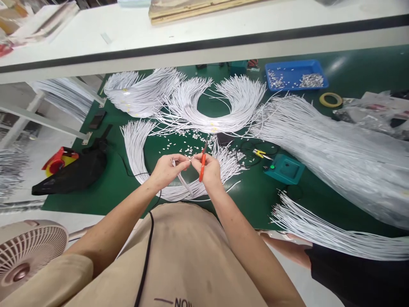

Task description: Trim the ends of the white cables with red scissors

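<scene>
My left hand [168, 168] pinches a thin white wire [182, 182] whose tail hangs down toward my lap. My right hand [209, 167] grips an orange-handled tool [203, 165], held upright, and its fingertips meet the left hand's at the wire's end. Both hands hover over a green mat [128, 187]. Just beyond them lie small white connector pieces [188, 147] scattered on the mat, and a curved bundle of white wires [137, 149] bends around under my hands.
More white wire bundles [223, 106] fan across the mat. A big bagged wire mass [345, 153] fills the right. A blue tray [295, 74], tape roll [330, 99], teal box [284, 168], yellow pliers [259, 153], black bag [73, 170] and a fan [25, 251] surround me. Another person's arm [287, 245] rests at lower right.
</scene>
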Motion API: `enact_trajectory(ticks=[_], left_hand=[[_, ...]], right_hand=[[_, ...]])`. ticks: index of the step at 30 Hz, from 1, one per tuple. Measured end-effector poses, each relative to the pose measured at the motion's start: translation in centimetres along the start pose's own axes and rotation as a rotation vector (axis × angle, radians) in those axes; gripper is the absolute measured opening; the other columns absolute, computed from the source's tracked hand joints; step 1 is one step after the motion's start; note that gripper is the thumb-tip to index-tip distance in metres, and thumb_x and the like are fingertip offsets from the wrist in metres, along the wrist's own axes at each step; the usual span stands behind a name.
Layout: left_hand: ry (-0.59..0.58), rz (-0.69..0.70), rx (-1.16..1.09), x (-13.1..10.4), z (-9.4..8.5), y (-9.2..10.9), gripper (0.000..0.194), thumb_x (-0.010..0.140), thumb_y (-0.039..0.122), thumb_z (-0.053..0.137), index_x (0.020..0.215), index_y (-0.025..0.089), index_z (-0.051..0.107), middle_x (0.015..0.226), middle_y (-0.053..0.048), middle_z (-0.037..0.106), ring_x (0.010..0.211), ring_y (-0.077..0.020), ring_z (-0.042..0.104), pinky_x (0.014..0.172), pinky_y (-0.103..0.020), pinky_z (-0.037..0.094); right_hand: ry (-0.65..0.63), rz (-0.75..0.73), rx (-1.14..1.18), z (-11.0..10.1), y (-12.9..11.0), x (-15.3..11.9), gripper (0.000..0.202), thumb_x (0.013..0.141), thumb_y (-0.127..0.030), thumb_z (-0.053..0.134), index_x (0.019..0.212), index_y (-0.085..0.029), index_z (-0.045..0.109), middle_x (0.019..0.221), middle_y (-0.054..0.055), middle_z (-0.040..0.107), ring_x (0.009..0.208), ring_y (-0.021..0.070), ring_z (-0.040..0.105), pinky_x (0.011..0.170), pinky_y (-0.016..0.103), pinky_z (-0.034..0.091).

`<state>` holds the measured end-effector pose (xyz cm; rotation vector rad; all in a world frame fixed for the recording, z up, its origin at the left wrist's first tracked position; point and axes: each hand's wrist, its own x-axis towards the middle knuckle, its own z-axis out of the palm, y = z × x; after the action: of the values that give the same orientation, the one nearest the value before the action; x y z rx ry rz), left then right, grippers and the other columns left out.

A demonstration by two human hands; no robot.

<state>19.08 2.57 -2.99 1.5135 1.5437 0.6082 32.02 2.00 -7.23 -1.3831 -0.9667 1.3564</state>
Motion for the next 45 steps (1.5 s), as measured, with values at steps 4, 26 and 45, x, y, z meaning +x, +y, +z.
enact_trajectory(ticks=[4,26,45], left_hand=[[0.013,0.004,-0.011,0.3,0.1,-0.4,0.023,0.063,0.039,0.066,0.069,0.017,0.062,0.064,0.000,0.062,0.059,-0.0138,0.053,0.056,-0.024,0.039],[0.143,-0.085,-0.229,0.5,0.3,-1.1,0.029,0.058,0.034,0.072,0.075,0.017,0.055,0.065,0.002,0.059,0.058,-0.0114,0.053,0.058,-0.024,0.042],[-0.049,-0.055,-0.323,0.5,-0.4,-1.5,0.033,0.058,0.032,0.074,0.083,0.015,0.061,0.076,-0.001,0.063,0.067,-0.0138,0.057,0.065,-0.026,0.045]], right_hand=[[0.017,0.041,0.088,0.6,-0.1,-0.2,0.023,0.067,-0.034,0.054,0.076,-0.015,0.064,0.065,-0.001,0.057,0.059,0.0096,0.048,0.058,0.021,0.040],[0.064,-0.147,0.023,0.9,-0.6,-1.9,0.027,0.077,-0.040,0.048,0.074,-0.017,0.061,0.072,0.001,0.058,0.069,0.0122,0.053,0.067,0.023,0.042],[-0.046,-0.371,-0.385,0.8,-2.4,1.3,0.016,0.075,-0.031,0.054,0.076,-0.019,0.065,0.076,0.001,0.059,0.069,0.0126,0.054,0.065,0.024,0.040]])
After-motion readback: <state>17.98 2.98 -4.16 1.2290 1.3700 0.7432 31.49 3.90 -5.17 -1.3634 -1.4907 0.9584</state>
